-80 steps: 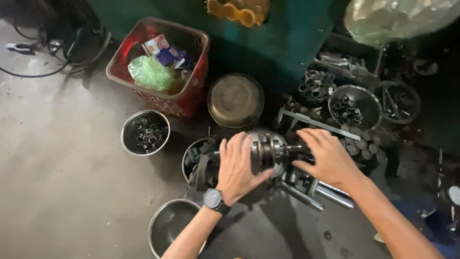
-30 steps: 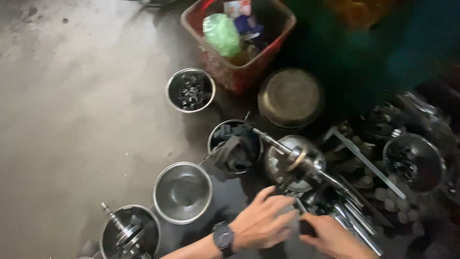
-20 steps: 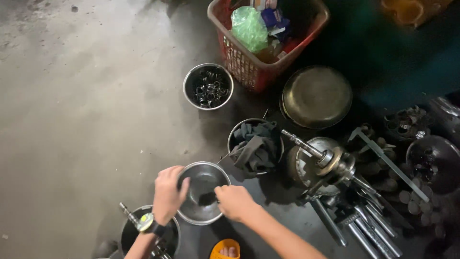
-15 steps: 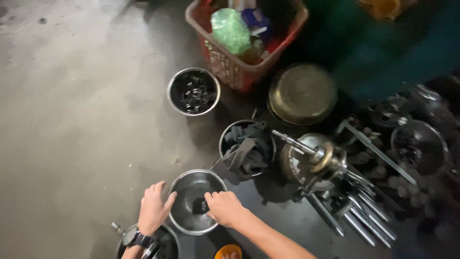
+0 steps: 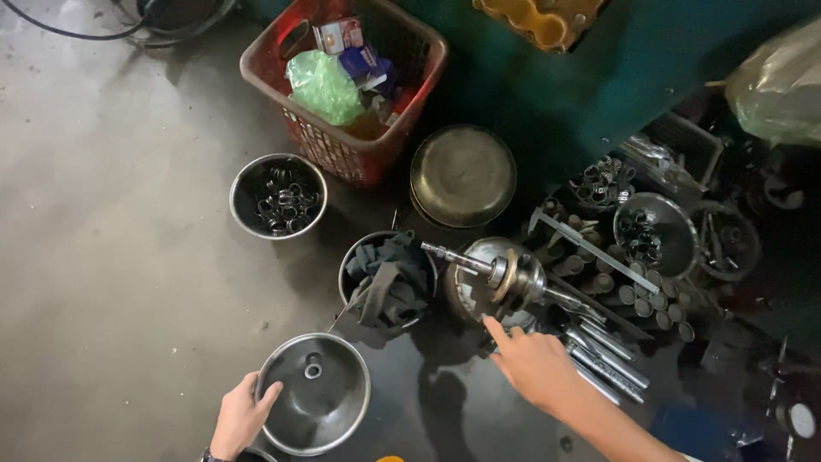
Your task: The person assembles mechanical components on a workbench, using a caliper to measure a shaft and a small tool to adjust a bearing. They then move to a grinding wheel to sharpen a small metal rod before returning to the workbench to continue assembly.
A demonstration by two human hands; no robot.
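Observation:
My left hand [image 5: 240, 417] grips the near-left rim of a steel bowl [image 5: 346, 425] on the floor; a small metal ring [image 5: 313, 370] lies inside it. My right hand [image 5: 532, 364] hovers to the right with nothing in it, index finger stretched toward a crankshaft-like metal shaft assembly [image 5: 510, 276] that rests across another steel bowl [image 5: 463, 282]. Beside that stands a bowl stuffed with dark rags [image 5: 386, 278].
A red plastic basket [image 5: 344, 147] with bags and boxes stands at the back. A bowl of small metal rings [image 5: 277, 198], an upturned brass-coloured pan [image 5: 463, 175], steel rods [image 5: 603, 357], loose cylinders [image 5: 647, 299] and more part-filled bowls [image 5: 654, 231] crowd the right. Bare concrete lies to the left.
The ring now lies in the steel bowl, where my right hand had been reaching. That hand has left the bowl and moved right toward the shaft assembly. My left hand stays on the rim.

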